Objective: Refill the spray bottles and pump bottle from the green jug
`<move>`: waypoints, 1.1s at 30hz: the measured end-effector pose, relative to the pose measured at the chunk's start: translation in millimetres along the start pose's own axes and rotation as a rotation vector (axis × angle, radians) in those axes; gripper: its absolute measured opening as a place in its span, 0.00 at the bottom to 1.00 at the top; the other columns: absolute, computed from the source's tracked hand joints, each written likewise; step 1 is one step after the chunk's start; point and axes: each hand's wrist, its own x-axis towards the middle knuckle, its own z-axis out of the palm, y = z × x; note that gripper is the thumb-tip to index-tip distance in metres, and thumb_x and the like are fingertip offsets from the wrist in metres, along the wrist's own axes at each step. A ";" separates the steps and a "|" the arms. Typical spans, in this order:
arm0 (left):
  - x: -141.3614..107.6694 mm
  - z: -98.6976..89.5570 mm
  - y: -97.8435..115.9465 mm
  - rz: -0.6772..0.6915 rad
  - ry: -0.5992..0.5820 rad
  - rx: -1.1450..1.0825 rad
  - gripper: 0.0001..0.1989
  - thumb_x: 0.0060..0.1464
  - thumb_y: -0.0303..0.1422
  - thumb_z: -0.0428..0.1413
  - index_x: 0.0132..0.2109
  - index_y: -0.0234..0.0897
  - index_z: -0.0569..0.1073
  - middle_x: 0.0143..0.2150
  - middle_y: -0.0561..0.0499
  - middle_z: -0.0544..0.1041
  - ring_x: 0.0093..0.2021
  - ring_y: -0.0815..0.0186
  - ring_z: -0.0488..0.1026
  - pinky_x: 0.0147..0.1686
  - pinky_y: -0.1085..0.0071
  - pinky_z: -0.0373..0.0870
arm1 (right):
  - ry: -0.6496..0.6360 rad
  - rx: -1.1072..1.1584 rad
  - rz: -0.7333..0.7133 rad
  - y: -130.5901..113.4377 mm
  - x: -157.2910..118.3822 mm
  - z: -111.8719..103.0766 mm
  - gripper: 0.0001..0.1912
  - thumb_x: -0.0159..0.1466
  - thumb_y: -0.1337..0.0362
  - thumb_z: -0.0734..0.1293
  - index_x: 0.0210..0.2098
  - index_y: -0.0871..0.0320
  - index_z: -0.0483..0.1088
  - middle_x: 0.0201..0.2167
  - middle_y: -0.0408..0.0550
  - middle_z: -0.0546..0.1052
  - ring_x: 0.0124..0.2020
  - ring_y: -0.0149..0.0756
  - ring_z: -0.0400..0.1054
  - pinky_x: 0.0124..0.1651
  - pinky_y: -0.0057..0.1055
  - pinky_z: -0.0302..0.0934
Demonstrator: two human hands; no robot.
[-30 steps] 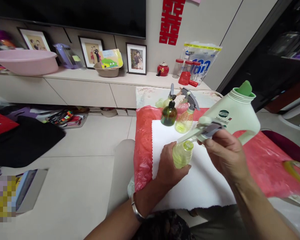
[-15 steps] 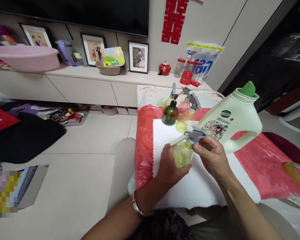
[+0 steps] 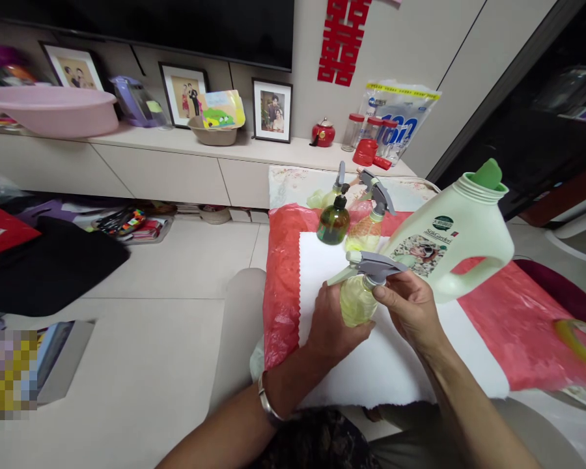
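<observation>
A small spray bottle (image 3: 358, 301) with yellowish liquid is upright above a white cloth (image 3: 371, 371). My left hand (image 3: 333, 326) is wrapped round its body. The fingers and thumb of my right hand (image 3: 413, 303) pinch the neck and collar below the grey spray head (image 3: 378, 266). Behind it stand a dark green pump bottle (image 3: 333, 225), a second spray bottle (image 3: 366, 229) and another sprayer (image 3: 339, 182) farther back. Just right of my hands is a large pale green jug (image 3: 461, 238), with a green piece in its open mouth.
Red plastic sheeting (image 3: 522, 326) covers the table, with a tape roll (image 3: 581, 342) at its right. A low cabinet (image 3: 176, 169) behind holds framed photos, a pink basin (image 3: 53, 114), jars and a plastic bag (image 3: 410, 111). A box (image 3: 66, 361) lies on the floor at left.
The grey spray head has turned on the held bottle, its nozzle now pointing more to the left. My right hand has shifted slightly with it; my left hand keeps its hold.
</observation>
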 end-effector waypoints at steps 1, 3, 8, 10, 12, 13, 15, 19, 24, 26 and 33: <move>0.0 0.0 0.1 -0.003 -0.001 0.004 0.39 0.37 0.27 0.68 0.57 0.38 0.63 0.55 0.40 0.73 0.57 0.45 0.71 0.59 0.44 0.70 | -0.006 -0.006 -0.002 -0.8 0.7 -2.3 0.22 0.62 0.54 0.74 0.50 0.59 0.71 0.50 0.51 0.72 0.50 0.33 0.70 0.58 0.33 0.69; 0.5 -0.3 0.3 -0.009 -0.010 0.008 0.39 0.37 0.27 0.68 0.57 0.37 0.63 0.55 0.39 0.73 0.57 0.45 0.71 0.59 0.44 0.70 | -0.013 -0.023 -0.006 -2.6 1.9 -7.1 0.20 0.62 0.56 0.75 0.49 0.59 0.72 0.48 0.50 0.72 0.48 0.32 0.70 0.55 0.31 0.69; 3.1 -2.5 2.4 -0.030 -0.039 -0.015 0.40 0.37 0.27 0.68 0.59 0.37 0.63 0.55 0.41 0.72 0.58 0.45 0.70 0.60 0.44 0.68 | -0.007 -0.018 -0.036 2.8 1.5 -6.8 0.17 0.63 0.57 0.74 0.48 0.58 0.74 0.48 0.49 0.72 0.50 0.32 0.70 0.57 0.31 0.68; 3.2 -4.0 3.8 -0.034 -0.049 -0.007 0.41 0.37 0.29 0.69 0.59 0.37 0.63 0.56 0.41 0.72 0.59 0.45 0.69 0.60 0.43 0.67 | 0.007 0.002 -0.059 8.1 0.6 -1.9 0.17 0.65 0.56 0.73 0.49 0.57 0.74 0.51 0.49 0.72 0.51 0.33 0.69 0.58 0.32 0.68; 2.2 -6.4 6.0 -0.032 -0.055 0.018 0.42 0.36 0.31 0.69 0.59 0.38 0.63 0.57 0.41 0.71 0.59 0.44 0.68 0.60 0.41 0.66 | 0.028 0.013 -0.078 11.6 0.0 2.4 0.17 0.65 0.55 0.72 0.50 0.55 0.74 0.53 0.48 0.71 0.51 0.33 0.70 0.57 0.31 0.69; 1.3 -8.0 7.7 -0.024 -0.059 0.030 0.42 0.37 0.31 0.69 0.60 0.38 0.62 0.57 0.41 0.71 0.60 0.43 0.68 0.61 0.40 0.65 | 0.035 0.013 -0.083 12.1 -0.2 3.9 0.18 0.65 0.55 0.72 0.51 0.55 0.74 0.53 0.48 0.71 0.51 0.33 0.70 0.56 0.30 0.69; -0.5 -12.4 12.9 0.010 -0.074 0.032 0.42 0.40 0.32 0.68 0.62 0.38 0.61 0.61 0.40 0.69 0.62 0.43 0.66 0.62 0.40 0.63 | 0.040 0.002 -0.085 10.7 -0.6 5.2 0.17 0.65 0.55 0.72 0.51 0.55 0.74 0.53 0.48 0.71 0.51 0.32 0.70 0.55 0.29 0.69; -0.5 -22.6 28.2 0.071 -0.097 0.014 0.35 0.52 0.32 0.63 0.65 0.39 0.60 0.63 0.40 0.69 0.64 0.46 0.66 0.62 0.42 0.64 | 0.051 -0.045 -0.079 5.3 -2.1 5.2 0.15 0.63 0.59 0.74 0.48 0.57 0.76 0.48 0.48 0.73 0.49 0.29 0.70 0.54 0.22 0.67; 4.4 -21.4 35.6 0.126 -0.053 -0.073 0.26 0.60 0.33 0.57 0.64 0.39 0.62 0.61 0.40 0.72 0.62 0.50 0.70 0.61 0.46 0.67 | 0.134 -0.031 -0.108 10.0 -3.1 10.4 0.17 0.63 0.59 0.75 0.48 0.58 0.75 0.49 0.48 0.72 0.50 0.28 0.69 0.53 0.21 0.66; 4.3 -17.9 33.2 0.174 -0.028 -0.095 0.27 0.61 0.33 0.56 0.65 0.39 0.61 0.63 0.40 0.71 0.64 0.51 0.69 0.63 0.48 0.67 | 0.163 0.004 -0.126 12.6 -2.7 13.9 0.18 0.64 0.56 0.73 0.50 0.58 0.73 0.50 0.48 0.72 0.50 0.30 0.69 0.54 0.25 0.68; -1.9 -13.5 24.5 0.256 0.008 -0.071 0.28 0.64 0.33 0.56 0.68 0.41 0.58 0.65 0.40 0.70 0.65 0.53 0.68 0.64 0.51 0.68 | 0.174 0.014 -0.131 12.0 -5.5 20.6 0.19 0.63 0.57 0.74 0.49 0.61 0.73 0.48 0.51 0.72 0.50 0.30 0.70 0.55 0.25 0.68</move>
